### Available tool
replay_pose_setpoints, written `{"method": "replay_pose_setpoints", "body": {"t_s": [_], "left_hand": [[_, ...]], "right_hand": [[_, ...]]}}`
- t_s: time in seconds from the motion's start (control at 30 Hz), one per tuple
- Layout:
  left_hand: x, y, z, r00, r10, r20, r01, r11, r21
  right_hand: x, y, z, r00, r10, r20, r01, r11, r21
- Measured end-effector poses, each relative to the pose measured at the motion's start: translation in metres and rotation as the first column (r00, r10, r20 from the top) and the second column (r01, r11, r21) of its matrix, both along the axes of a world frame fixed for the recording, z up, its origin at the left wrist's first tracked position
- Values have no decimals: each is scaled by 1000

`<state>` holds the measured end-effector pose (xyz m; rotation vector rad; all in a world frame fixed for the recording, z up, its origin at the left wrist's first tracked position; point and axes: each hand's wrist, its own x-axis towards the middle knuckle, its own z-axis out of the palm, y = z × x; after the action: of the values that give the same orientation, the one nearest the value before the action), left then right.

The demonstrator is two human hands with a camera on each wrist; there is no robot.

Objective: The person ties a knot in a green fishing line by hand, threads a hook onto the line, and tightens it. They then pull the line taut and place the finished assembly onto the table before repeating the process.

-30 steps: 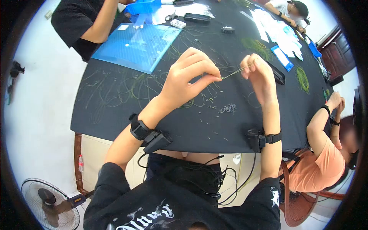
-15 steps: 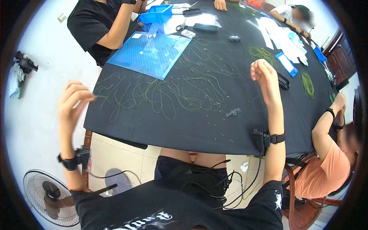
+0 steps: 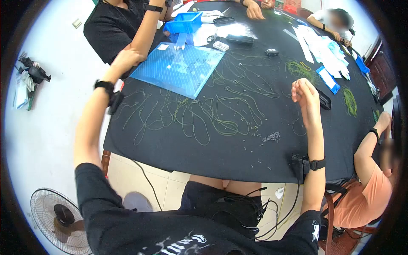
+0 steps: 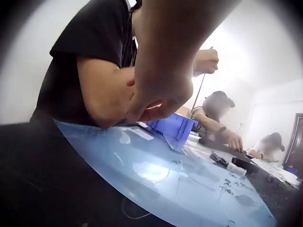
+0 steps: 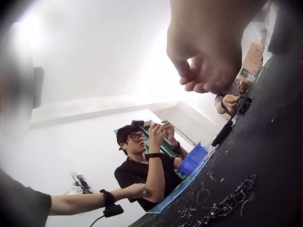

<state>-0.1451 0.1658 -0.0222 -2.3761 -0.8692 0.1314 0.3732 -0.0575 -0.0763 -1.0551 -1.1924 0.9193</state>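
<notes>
My left hand (image 3: 127, 60) reaches far left, right at the bent forearm of a person in black (image 3: 146, 36). In the left wrist view its fingers curl beside that person's elbow (image 4: 102, 101); what lies between them cannot be made out. My right hand (image 3: 307, 95) is raised over the table's right side. Its fingers are loosely curled, and nothing shows between them in the right wrist view. Many thin green looped cords (image 3: 187, 117) lie spread over the black table between the hands. A small dark heap of tiny links (image 3: 272, 137) sits near the front.
A blue translucent board (image 3: 178, 70) lies at the back left, with a blue bin (image 3: 187, 22) behind it. Black cases (image 3: 240, 39), scissors and white sheets (image 3: 318, 46) are farther back. Green cord bundles (image 3: 349, 102) lie at right. Other people sit around; a fan (image 3: 59, 221) stands left.
A second ago both hands held a green cord over the table. My left hand has swung far left, then forward to the neighbour's arm; the right hand stays raised, with no cord visible.
</notes>
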Motion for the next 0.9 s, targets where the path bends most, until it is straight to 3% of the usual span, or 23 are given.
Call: {"method": "replay_pose_setpoints", "body": {"t_s": [0.1, 0.2, 0.3, 0.33, 0.6, 0.7, 0.8, 0.9], "left_hand": [[28, 45, -31, 992, 92, -86, -91, 996, 15], [45, 76, -60, 995, 96, -3, -96, 995, 41], [62, 82, -71, 963, 271, 6, -269, 954, 135], [59, 87, -76, 967, 242, 86, -251, 961, 114], [74, 66, -66, 942, 238, 236, -237, 971, -31], [105, 42, -49, 912, 95, 399, -88, 995, -36], [157, 28, -39, 906, -72, 416, 122, 988, -93], [227, 12, -39, 857, -129, 498, 306, 906, -293]], "right_hand": [[0, 0, -2, 1000, 16, 13, -16, 1000, -19], [-3, 2, -2, 999, 13, 42, -11, 999, -48], [-1, 3, -6, 999, 38, 37, -36, 998, -60], [-1, 3, -6, 997, 62, 44, -60, 997, -54], [-7, 5, -10, 989, 125, 83, -114, 985, -132], [-6, 7, -16, 990, 125, 69, -115, 985, -132], [-3, 11, -22, 993, 108, 39, -101, 983, -154], [6, 17, -32, 997, 73, -5, -72, 982, -174]]}}
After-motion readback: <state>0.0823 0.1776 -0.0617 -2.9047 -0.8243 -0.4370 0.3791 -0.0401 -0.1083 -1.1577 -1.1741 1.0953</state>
